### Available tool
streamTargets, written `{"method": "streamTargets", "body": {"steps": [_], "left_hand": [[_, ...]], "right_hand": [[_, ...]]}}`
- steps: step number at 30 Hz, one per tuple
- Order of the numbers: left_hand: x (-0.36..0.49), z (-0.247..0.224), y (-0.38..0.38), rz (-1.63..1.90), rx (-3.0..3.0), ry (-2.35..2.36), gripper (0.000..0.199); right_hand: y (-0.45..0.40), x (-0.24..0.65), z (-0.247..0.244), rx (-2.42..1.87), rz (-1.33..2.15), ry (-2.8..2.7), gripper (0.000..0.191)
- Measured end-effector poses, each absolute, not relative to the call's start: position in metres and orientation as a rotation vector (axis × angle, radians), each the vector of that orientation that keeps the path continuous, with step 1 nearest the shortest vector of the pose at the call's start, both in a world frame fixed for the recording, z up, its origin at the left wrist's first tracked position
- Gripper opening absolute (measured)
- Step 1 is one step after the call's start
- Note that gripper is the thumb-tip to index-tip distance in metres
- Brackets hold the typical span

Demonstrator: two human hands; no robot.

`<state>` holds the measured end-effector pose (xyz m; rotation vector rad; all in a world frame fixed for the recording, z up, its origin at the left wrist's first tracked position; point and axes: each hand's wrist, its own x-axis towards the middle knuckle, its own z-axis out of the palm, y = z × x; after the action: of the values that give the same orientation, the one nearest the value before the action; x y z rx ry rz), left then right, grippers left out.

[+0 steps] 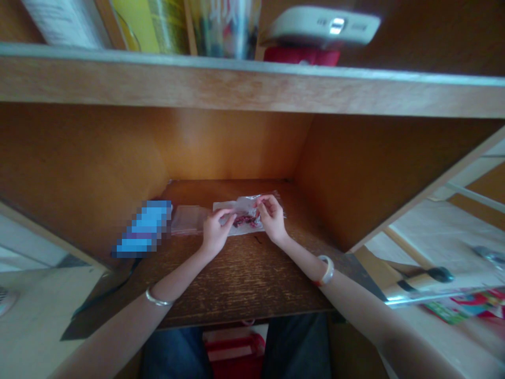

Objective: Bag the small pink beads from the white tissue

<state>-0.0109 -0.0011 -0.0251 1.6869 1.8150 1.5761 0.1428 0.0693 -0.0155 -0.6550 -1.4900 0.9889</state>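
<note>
Pinching a clear plastic bag [246, 206] between them, two hands work at the far end of a wooden surface [236, 281], beneath a shelf [252, 79]. The left hand [215, 232] is closed on the bag's left side, thumb and fingers together. The right hand [272, 218] grips its upper right edge with curled fingers. Dark red pieces [245, 221] lie clumped in the middle of the bag, too small to identify. A white sheet [224, 208] shows behind them, though whether it is inside the bag or beneath it cannot be told. Just left of the hands, a second clear bag [188, 220] lies flat on the surface, and beyond it sits a pixelated blue object [144, 229], too blurred to name. A black cable [106, 295] runs near the surface's left edge. A metal bangle [158, 299] circles the left wrist, a pale bangle [325, 271] the right. On the shelf above, a white device [323, 23] sits on a red box [302, 56] beside upright books [224, 26]. A red-and-white bag [236, 350] shows below the surface, between denim-clad legs [177, 352].
</note>
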Motion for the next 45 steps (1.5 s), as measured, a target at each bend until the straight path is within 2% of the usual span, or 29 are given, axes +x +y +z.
{"method": "streamTargets", "body": {"steps": [8,13,45], "left_hand": [[-0.0095,-0.0200,-0.0041,1.761,1.589,1.727,0.014],[-0.0080,-0.0186,-0.0042,1.859,1.523,1.649,0.017],[-0.0077,-0.0183,-0.0043,1.863,1.647,1.645,0.009]], "right_hand": [[0.0707,0.1422,-0.0199,-0.739,0.956,-1.585,0.025],[0.0712,0.1426,-0.0215,-0.763,0.863,-1.704,0.020],[0.0734,0.1448,-0.0205,-0.728,0.921,-1.630,0.017]]}}
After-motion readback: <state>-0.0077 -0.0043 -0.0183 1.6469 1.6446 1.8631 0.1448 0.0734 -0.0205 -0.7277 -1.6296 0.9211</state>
